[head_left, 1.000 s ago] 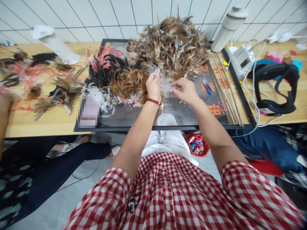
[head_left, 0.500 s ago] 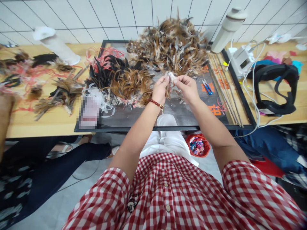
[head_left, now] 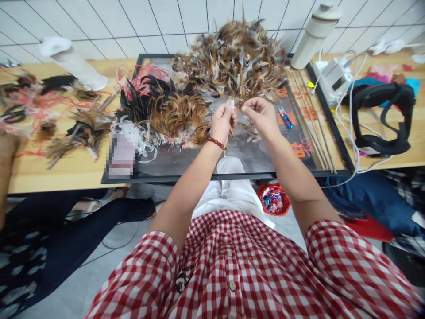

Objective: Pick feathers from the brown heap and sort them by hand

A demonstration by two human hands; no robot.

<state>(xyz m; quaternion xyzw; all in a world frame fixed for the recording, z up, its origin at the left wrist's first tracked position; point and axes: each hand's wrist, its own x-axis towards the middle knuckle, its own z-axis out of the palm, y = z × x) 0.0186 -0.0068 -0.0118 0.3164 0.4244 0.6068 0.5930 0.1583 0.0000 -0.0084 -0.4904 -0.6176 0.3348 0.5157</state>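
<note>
Pinched between the fingers of my left hand (head_left: 223,120) is a small feather bundle (head_left: 231,104), its pale end up and brown feathers hanging below. My right hand (head_left: 262,116) is just to the right, thumb and forefinger together; whatever they hold is too small to make out. Behind both hands rises a big pile of brown feathers (head_left: 232,62). Left of my left hand lies a row of black and brown feathers (head_left: 179,113). Blue-handled snips (head_left: 286,118) rest on the dark tray (head_left: 172,170), right of my right hand.
Thin sticks (head_left: 314,124), a pale bottle (head_left: 312,35), a white power strip (head_left: 334,79) and a black headband device (head_left: 383,119) are at the right. White ribbon (head_left: 133,133) and red string (head_left: 142,77) lie left. Other people sit at both sides.
My right hand has come away from the bundle, a little to the right. My left hand still holds the bundle, now showing more upright.
</note>
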